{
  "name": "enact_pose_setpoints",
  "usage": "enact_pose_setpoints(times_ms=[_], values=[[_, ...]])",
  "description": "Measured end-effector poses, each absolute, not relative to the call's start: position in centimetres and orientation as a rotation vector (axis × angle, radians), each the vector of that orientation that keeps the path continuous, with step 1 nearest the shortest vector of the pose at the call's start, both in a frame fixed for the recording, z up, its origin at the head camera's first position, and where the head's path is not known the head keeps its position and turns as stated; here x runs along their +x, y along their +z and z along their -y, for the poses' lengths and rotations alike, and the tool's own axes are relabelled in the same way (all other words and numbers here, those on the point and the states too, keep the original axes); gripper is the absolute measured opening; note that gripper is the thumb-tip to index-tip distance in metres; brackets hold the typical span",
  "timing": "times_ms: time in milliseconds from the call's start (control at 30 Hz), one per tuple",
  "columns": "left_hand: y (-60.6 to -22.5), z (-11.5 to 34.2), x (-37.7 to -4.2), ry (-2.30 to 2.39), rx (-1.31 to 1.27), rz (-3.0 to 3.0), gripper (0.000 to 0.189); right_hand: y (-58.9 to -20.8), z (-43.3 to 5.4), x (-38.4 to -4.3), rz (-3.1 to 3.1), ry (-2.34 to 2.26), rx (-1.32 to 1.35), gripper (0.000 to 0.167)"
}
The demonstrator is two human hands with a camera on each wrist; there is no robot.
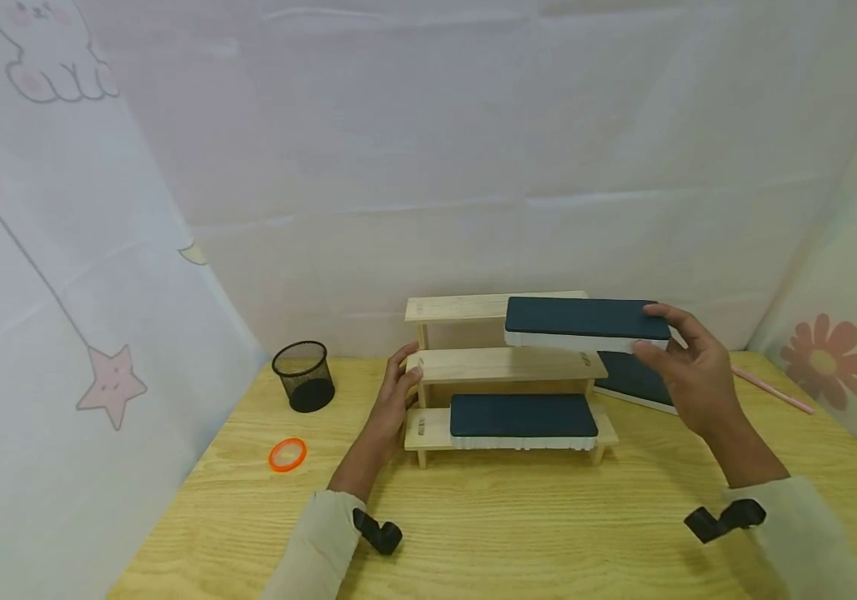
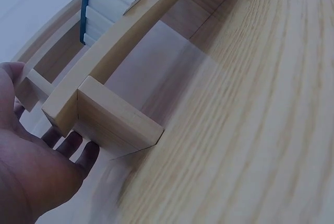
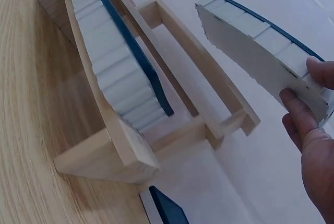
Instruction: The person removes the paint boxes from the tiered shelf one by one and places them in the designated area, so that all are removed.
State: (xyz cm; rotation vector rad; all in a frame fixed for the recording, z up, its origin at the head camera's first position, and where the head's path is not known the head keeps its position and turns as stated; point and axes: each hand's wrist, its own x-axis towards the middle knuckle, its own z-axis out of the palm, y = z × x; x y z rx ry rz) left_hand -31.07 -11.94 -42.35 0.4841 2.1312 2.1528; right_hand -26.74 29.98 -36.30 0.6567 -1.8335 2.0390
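Note:
A three-step wooden shelf (image 1: 503,365) stands on the table. My left hand (image 1: 393,400) grips its left end at the middle step, fingers curled round the edge beside the leg. My right hand (image 1: 702,387) pinches the right end of a long white box with a dark blue top (image 1: 586,317), thumb on the near side. That box is held up in the air, overlapping the top step in the head view; its pale flat underside (image 3: 250,59) shows in the right wrist view. A similar box with ribbed white sides (image 1: 523,415) lies on the bottom step.
Another dark-topped white piece (image 1: 634,381) lies on the table behind the shelf's right side. A black mesh cup (image 1: 304,377) and an orange ring (image 1: 288,455) are at the left. A pink stick (image 1: 772,389) lies at the right. Cloth hangs behind the table.

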Motion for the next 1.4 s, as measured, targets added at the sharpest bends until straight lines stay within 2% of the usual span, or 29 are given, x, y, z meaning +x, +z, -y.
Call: enact_pose_setpoints(times_ms=[633, 867, 1033, 1233, 1400], values=[[-42.6, 12.0, -31.2, 2.169, 0.499, -2.127, 0.054, -38.2, -36.7, -28.0, 1.278, 2.323, 0.997, 0.047], [-42.6, 12.0, -31.1, 2.176, 0.496, -2.123, 0.054, -39.2, -38.4, -28.1, 1.262, 2.312, 0.929, 0.043], [-42.6, 12.0, -31.0, 2.165, 0.495, -2.129, 0.054, -40.1, -39.8, -28.3, 1.093, 2.424, 1.008, 0.043], [-44.8, 12.0, -32.8, 2.162, 0.498, -2.176, 0.052, -40.8, -41.1, -28.1, 1.005, 2.492, 1.071, 0.046], [-45.5, 11.8, -33.1, 2.195, 0.503, -2.216, 0.051, -41.3, -41.7, -28.0, 1.077, 2.434, 0.994, 0.044]])
